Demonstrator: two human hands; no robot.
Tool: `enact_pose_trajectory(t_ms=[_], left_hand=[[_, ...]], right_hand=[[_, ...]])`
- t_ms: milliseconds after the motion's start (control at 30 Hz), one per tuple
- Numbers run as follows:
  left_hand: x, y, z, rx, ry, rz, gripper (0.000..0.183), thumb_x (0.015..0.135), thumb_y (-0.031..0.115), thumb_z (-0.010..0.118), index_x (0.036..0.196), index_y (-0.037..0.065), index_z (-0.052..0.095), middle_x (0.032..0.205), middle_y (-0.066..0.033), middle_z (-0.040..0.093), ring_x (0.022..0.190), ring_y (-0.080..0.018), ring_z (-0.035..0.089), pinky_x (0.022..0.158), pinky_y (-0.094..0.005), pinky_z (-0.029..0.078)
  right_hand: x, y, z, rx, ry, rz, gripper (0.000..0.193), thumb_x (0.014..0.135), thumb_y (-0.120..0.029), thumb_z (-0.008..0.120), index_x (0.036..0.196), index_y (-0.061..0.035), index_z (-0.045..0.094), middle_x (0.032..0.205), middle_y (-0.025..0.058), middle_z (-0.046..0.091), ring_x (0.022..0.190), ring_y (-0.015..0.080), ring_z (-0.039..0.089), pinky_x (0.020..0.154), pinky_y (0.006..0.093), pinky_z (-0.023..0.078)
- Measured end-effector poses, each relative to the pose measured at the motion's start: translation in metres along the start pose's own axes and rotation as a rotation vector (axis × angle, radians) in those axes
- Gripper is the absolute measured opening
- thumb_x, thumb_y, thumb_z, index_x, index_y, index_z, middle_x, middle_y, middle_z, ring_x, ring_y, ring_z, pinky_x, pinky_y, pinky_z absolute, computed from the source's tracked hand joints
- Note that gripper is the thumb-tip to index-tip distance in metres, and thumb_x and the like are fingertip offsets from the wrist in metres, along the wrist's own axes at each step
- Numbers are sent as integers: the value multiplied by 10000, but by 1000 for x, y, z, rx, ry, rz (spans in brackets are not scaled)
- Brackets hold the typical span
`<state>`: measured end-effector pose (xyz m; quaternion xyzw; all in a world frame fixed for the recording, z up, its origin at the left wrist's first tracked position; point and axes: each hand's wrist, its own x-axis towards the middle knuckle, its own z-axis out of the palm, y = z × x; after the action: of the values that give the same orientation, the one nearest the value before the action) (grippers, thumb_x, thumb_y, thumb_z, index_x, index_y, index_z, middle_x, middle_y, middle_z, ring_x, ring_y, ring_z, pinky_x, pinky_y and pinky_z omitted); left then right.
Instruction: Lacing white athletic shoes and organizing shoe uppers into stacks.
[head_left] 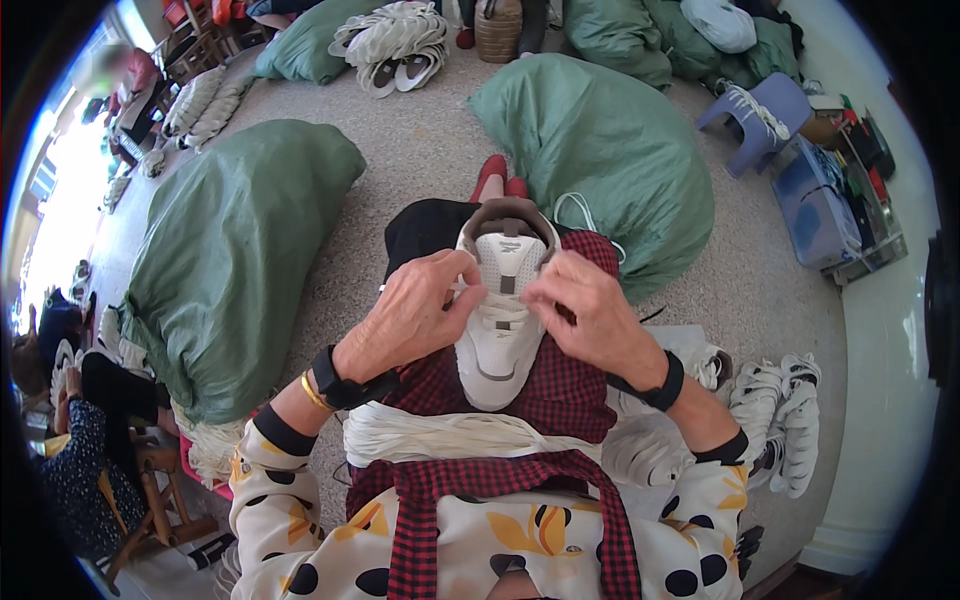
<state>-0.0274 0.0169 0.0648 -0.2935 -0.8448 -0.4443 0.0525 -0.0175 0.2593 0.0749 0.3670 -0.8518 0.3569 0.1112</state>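
Observation:
A white sneaker (492,350) rests on my lap, its toe toward me and its brown-lined collar away. White shoelace (500,315) crosses the lower part of its tongue. My left hand (420,300) is closed in a pinch at the left eyelet edge, with a bit of white lace showing by the fingers. At the right eyelet edge, my right hand (585,305) pinches the lace too; its fingertips partly hide it. A bundle of loose white laces (450,435) lies across my lap, over the red-and-black checked apron (425,385).
Large green sacks (240,250) stand ahead on both sides, the right sack (610,160) near my feet. Strung white shoes (775,410) lie at right. Beyond are a purple stool (760,115) and a blue plastic bin (815,205). A person (85,460) sits at left.

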Motion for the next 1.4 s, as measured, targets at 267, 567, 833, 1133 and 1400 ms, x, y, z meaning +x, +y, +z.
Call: enact_pose_trajectory(t_ms=[267,567,833,1133,1400], left_hand=[[22,-4,3,-232,-39,-214,196,920,135,695,877,-42,623,706,3,559,676,-28,447,547,-255,388],[-1,-38,29,-383,92,-255,137,886,99,681,873,-17,611,708,-14,608,686,-45,525,584,-258,457],[2,-29,29,-381,56,-262,140,929,103,687,896,12,587,738,23,617,695,-12,526,600,-201,426],[0,-35,24,-308,73,-228,152,937,111,680,894,12,573,722,25,608,661,-26,518,574,-218,417],[2,-38,23,-393,-10,-202,145,983,145,640,921,37,565,784,77,537,729,-5,467,629,-193,398]], right_hand=[[3,-10,24,-400,-28,-91,99,800,-66,646,885,-17,633,835,88,538,784,248,618,635,348,541],[23,-19,36,-446,-124,-302,137,787,-66,629,894,-8,565,879,122,562,817,264,665,588,375,554],[-7,-43,-13,-392,-392,164,225,926,-199,650,1031,-58,510,583,103,576,501,316,614,436,434,459],[-30,-100,-189,-670,-50,235,132,850,-123,717,799,-34,634,648,113,563,569,289,586,526,392,426],[-53,-43,-187,-758,273,156,82,903,-38,677,982,-19,688,736,111,526,609,235,505,546,347,388]])
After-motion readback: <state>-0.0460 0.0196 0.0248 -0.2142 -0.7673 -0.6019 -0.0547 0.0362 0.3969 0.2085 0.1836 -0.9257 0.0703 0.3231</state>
